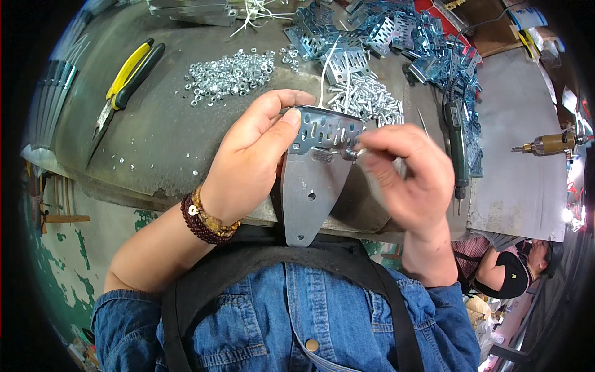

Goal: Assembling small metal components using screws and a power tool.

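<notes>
My left hand (254,139) is closed on the side of a blue-silver slotted bracket (328,129), its thumb on the front face. A tapered grey metal plate (313,192) with holes overlaps the bracket's lower edge and reaches down to my apron. At the joint's right corner sits a small shiny fastener (352,154); whether nut or bolt end, I cannot tell. My right hand (409,170), slightly blurred, pinches at this fastener with thumb and forefinger. A white cable tie (323,77) stands up behind the bracket.
Loose nuts (229,74) lie left of a heap of bolts (372,99). More slotted brackets (396,31) pile up behind. Yellow-black pliers (124,84) rest at left. A corded power screwdriver (455,139) lies at right. Another person (508,266) is at lower right.
</notes>
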